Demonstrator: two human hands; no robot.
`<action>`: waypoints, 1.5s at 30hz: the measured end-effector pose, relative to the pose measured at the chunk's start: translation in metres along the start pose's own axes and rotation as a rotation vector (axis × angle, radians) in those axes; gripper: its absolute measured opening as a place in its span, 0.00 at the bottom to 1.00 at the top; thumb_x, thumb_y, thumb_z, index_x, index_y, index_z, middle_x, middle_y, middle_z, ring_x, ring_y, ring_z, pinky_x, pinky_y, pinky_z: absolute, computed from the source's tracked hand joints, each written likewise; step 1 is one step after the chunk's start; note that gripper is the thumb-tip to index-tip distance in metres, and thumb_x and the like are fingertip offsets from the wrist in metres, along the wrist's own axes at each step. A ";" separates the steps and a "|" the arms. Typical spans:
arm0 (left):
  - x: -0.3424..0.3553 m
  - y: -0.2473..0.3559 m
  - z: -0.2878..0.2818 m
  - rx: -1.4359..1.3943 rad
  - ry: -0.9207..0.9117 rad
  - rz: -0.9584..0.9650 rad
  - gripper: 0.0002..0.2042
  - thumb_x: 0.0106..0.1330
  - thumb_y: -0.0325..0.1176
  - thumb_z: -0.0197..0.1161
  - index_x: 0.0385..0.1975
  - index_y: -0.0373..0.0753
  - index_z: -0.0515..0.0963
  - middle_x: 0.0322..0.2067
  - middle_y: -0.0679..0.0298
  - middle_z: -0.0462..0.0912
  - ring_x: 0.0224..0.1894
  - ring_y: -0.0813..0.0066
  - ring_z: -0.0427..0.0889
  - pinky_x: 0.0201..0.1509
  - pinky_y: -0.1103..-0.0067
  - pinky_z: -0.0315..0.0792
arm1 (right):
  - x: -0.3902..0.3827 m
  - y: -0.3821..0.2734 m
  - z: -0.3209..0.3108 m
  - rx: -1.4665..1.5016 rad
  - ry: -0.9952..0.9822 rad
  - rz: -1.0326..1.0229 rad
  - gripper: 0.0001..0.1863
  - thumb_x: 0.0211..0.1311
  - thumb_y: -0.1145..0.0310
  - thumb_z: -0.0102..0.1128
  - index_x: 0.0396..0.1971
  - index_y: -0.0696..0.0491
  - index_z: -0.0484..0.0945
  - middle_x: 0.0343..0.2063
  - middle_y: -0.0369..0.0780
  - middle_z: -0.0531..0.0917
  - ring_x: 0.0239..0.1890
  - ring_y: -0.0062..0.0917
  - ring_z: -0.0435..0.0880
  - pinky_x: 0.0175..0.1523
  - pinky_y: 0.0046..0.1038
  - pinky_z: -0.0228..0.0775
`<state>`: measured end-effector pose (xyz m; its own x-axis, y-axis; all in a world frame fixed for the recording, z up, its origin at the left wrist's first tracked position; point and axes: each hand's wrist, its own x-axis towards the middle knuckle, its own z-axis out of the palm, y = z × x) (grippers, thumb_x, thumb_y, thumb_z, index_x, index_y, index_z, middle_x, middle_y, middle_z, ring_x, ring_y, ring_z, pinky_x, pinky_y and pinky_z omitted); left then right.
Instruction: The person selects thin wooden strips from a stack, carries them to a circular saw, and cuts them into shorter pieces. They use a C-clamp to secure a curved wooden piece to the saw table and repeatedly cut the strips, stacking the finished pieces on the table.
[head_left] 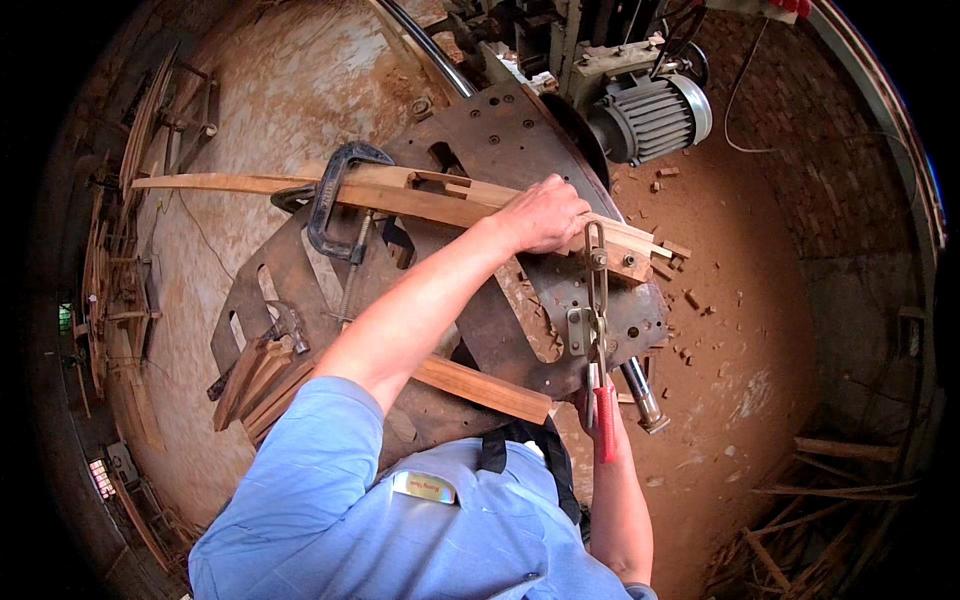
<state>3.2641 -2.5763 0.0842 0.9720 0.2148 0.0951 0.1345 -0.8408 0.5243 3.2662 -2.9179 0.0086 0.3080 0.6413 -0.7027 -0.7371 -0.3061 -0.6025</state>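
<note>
My left hand (548, 213) is closed over the right part of a long, slightly curved wooden piece (430, 205), which has a slot cut in its top. The piece lies across a dark metal plate table (515, 150). A black C-clamp (328, 205) grips it at the left. Near its right end stands a toggle clamp (598, 290) with a red handle (606, 425). My right hand (588, 405) is beside and partly behind that handle, its fingers hidden. Thin pale strips show at the wooden end beyond my left hand.
An electric motor (655, 118) and machine frame stand behind the table. A wooden bar (485, 388) and several stacked wood pieces (262, 385) lie near me, by a hammer (290, 328). Offcuts (692, 298) litter the dusty floor. Lumber leans at far left and lower right.
</note>
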 end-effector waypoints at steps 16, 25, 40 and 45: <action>-0.027 0.039 -0.027 0.202 0.109 0.205 0.23 0.47 0.38 0.68 0.45 0.39 0.76 0.44 0.57 0.76 0.47 0.57 0.74 0.54 0.68 0.69 | -0.027 -0.042 0.032 -0.239 0.150 -0.032 0.26 0.67 0.49 0.49 0.49 0.60 0.69 0.33 0.39 0.77 0.32 0.21 0.75 0.36 0.25 0.69; -0.024 0.035 -0.026 0.249 0.090 0.195 0.23 0.39 0.34 0.70 0.40 0.41 0.78 0.43 0.59 0.75 0.48 0.58 0.74 0.52 0.67 0.70 | -0.026 -0.045 0.038 -0.139 0.113 0.000 0.27 0.67 0.48 0.50 0.49 0.58 0.68 0.30 0.37 0.78 0.27 0.17 0.74 0.31 0.22 0.70; -0.028 0.034 -0.012 0.354 0.104 0.167 0.24 0.40 0.35 0.70 0.43 0.45 0.78 0.44 0.58 0.75 0.48 0.57 0.74 0.51 0.67 0.71 | 0.002 -0.023 0.023 -0.109 0.000 -0.156 0.31 0.66 0.50 0.51 0.55 0.63 0.66 0.45 0.43 0.78 0.44 0.25 0.76 0.52 0.28 0.68; -0.028 0.031 -0.010 0.324 0.056 0.131 0.27 0.40 0.34 0.68 0.47 0.46 0.78 0.47 0.54 0.75 0.51 0.54 0.72 0.55 0.67 0.69 | 0.005 -0.018 0.021 -0.046 -0.029 -0.218 0.32 0.66 0.50 0.51 0.55 0.64 0.66 0.44 0.44 0.78 0.43 0.25 0.77 0.50 0.27 0.70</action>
<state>3.2392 -2.6031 0.1067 0.9743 0.1135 0.1947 0.0719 -0.9752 0.2092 3.2685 -2.8939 0.0238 0.4391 0.7157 -0.5430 -0.6266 -0.1891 -0.7560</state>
